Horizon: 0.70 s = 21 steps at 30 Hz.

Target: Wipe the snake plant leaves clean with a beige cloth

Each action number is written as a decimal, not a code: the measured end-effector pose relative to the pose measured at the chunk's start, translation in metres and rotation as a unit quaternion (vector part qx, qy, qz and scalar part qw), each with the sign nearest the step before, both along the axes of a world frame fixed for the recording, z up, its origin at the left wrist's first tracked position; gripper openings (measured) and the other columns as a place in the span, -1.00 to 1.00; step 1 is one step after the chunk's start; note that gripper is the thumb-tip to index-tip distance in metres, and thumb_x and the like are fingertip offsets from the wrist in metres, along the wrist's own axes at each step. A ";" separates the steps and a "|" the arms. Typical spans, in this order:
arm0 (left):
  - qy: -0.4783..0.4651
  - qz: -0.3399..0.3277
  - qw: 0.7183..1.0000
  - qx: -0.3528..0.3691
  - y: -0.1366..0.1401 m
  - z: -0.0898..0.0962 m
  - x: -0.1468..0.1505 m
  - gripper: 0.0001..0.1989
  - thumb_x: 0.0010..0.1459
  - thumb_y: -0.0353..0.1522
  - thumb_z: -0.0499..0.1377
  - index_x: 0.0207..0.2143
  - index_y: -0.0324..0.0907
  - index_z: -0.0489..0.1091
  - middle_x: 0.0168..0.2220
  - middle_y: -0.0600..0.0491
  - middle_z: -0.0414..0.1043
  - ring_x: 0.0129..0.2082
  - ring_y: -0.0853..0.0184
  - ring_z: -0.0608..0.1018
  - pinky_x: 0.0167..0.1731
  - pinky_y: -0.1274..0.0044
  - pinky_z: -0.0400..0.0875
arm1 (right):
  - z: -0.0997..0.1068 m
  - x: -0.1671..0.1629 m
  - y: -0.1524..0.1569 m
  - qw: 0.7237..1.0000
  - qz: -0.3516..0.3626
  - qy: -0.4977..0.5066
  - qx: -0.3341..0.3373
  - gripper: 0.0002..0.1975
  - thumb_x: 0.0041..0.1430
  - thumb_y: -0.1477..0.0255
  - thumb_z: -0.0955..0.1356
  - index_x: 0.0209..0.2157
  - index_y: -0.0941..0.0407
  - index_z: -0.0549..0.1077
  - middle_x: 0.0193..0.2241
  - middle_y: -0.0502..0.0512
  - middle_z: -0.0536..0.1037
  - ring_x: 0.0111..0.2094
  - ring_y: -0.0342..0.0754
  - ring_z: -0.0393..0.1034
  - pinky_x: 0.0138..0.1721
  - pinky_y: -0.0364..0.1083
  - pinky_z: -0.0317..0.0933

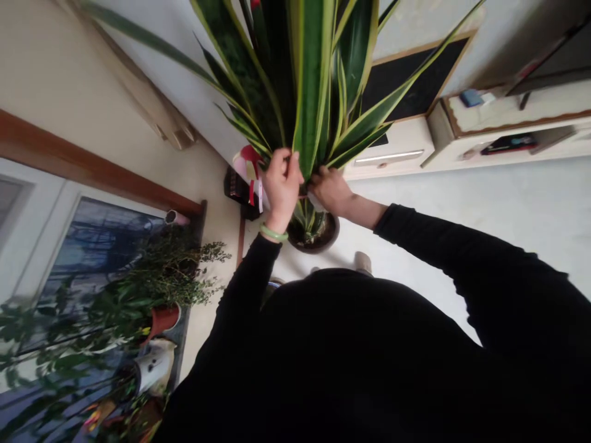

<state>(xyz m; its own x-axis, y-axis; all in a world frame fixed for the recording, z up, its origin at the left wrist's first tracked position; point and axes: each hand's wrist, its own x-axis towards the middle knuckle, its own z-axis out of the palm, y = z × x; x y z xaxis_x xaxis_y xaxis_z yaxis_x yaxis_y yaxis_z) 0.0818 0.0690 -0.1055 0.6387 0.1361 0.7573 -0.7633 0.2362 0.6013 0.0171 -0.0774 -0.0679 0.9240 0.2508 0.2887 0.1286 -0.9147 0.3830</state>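
A tall snake plant [310, 123] with yellow-edged green leaves rises from a round brown pot [330, 237] on the floor. My left hand [282, 184], with a green bangle at the wrist, pinches the edge of a broad middle leaf low on the plant. On the other side my right hand [331, 189] is closed, its fingers curled in among the leaf bases and partly hidden. A whitish piece of thin material [316, 202] shows under the right hand; I cannot tell whether it is cloth or paper. A thin pinkish band crosses the leaves between the hands.
Potted plants [161, 320] line the windowsill at left. Behind the snake plant are a red and pink item [249, 166] and a framed blackboard [415, 80]. A white cabinet [392, 147] and TV stand [508, 132] run along the right wall.
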 end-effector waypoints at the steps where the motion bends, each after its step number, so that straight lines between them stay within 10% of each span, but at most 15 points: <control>1: 0.022 -0.010 1.000 -0.014 -0.002 -0.001 -0.004 -0.51 0.52 0.14 0.07 -0.09 -0.07 0.46 -0.47 0.15 0.49 -0.45 0.39 0.65 -0.35 0.54 0.57 | 0.006 -0.006 -0.001 1.000 0.006 0.008 -0.013 -0.69 0.42 0.59 0.27 -0.25 0.16 0.66 -0.17 0.33 0.66 0.08 0.27 0.40 0.03 0.19 0.31; 11: 0.121 0.064 0.970 -0.202 -0.051 0.003 -0.050 -0.60 0.53 0.08 0.10 0.00 -0.04 0.24 -0.12 -0.05 0.74 -0.05 0.22 0.80 0.00 0.32 0.72 | 0.169 -0.077 -0.134 0.989 0.140 -0.054 -0.016 -0.61 0.55 0.44 0.18 -0.04 0.09 0.65 -0.14 0.28 0.64 -0.09 0.17 0.37 0.08 0.17 0.26; 14: 0.082 0.127 0.962 -0.229 -0.079 0.007 -0.063 -0.64 0.51 0.02 0.16 -0.07 -0.05 0.20 0.03 -0.17 0.70 0.12 0.19 0.74 0.14 0.23 0.68 | 0.185 -0.080 -0.158 0.979 0.189 -0.066 -0.032 -0.63 0.53 0.38 0.21 0.02 0.01 0.65 -0.08 0.24 0.67 -0.11 0.19 0.42 0.05 0.21 0.33; 21: 0.128 0.238 0.962 0.048 -0.108 0.017 -0.056 -0.62 0.16 -0.21 0.53 -0.07 -0.13 0.53 0.08 -0.18 0.67 0.21 0.02 0.66 0.27 0.14 0.56 | 0.173 -0.077 -0.168 0.957 0.272 -0.043 0.089 -0.65 0.46 0.22 0.34 0.10 0.00 0.66 -0.05 0.23 0.70 -0.09 0.28 0.57 -0.08 0.27 0.49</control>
